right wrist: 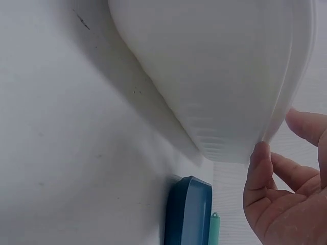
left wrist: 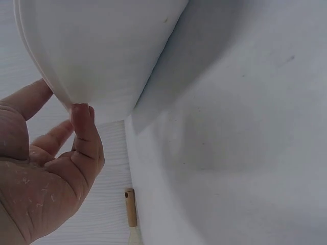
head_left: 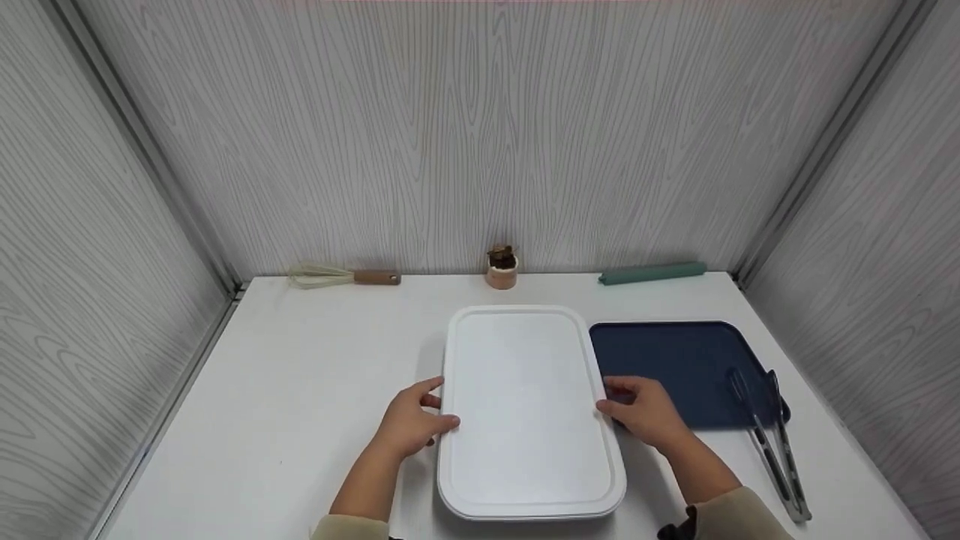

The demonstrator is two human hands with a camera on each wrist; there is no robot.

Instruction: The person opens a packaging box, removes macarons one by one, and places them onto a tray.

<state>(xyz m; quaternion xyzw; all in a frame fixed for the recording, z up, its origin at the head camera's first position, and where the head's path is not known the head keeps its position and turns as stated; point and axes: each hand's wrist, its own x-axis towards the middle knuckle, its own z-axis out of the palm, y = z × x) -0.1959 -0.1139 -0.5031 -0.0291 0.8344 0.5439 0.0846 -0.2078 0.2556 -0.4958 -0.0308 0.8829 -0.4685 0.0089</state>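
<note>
A white rectangular storage box with rounded corners stands lengthwise at the middle front of the table, its flat white lid (head_left: 525,405) on top. On its left long side my left hand (head_left: 412,420) pinches the rim, thumb over the lid's edge and fingertips underneath. My right hand (head_left: 645,412) grips the opposite rim the same way. In the left wrist view the smooth box wall (left wrist: 107,61) drops below the fingers. The right wrist view shows the other wall (right wrist: 204,76), with small ridges near its far end. The box's contents are hidden.
A dark blue tray (head_left: 667,360) lies just right of the box, with metal tongs (head_left: 787,457) partly across its right end. Along the back wall are a whisk (head_left: 345,277), a small potted plant (head_left: 502,271) and a green bar-shaped thing (head_left: 652,274). Walls enclose the table's back and sides.
</note>
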